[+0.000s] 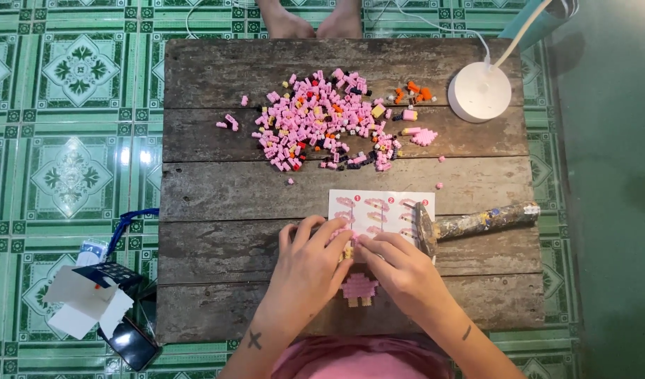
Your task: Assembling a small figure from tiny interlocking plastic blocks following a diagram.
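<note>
From the head camera, you are working at a weathered wooden table (217,189), both hands meeting over the instruction sheet (382,209). Your left hand (310,267) is curling its fingers around a small yellowish brick piece (347,250), and your right hand (401,270) is pinching the same piece from the other side. The pink brick figure (359,288) is lying just below your fingertips, between your wrists. A hammer (476,223) is weighing down the sheet's right edge. The loose brick pile (322,123) is sitting well apart, near a white lamp base (479,91). I judge that steadying the piece with one hand while pressing squarely will seat it cleanly.
</note>
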